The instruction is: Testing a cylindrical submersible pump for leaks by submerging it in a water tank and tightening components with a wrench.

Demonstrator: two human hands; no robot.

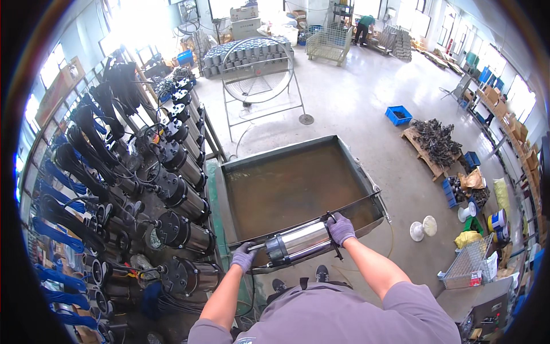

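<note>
A submersible pump [301, 242] with a shiny steel cylinder body lies across the near edge of a metal water tank [342, 150]. Grey-purple gloves cover both of my hands. My left hand [243, 257] is closed at the pump's left end, around a thin rod or pipe there. At the opposite end, my right hand [341, 228] grips the pump's dark end fitting, its fingertips partly hidden. Murky brown water [298, 189] fills much of the tank beyond the pump. A dark cable [252, 292] hangs down below my left hand.
Rows of similar pumps [183, 195] with coiled cables stand to the left. A large round fan [258, 71] on a frame is beyond the tank. At right are a pallet of dark metal parts [432, 140] and a blue crate [398, 115]. Another person [364, 28] bends far off.
</note>
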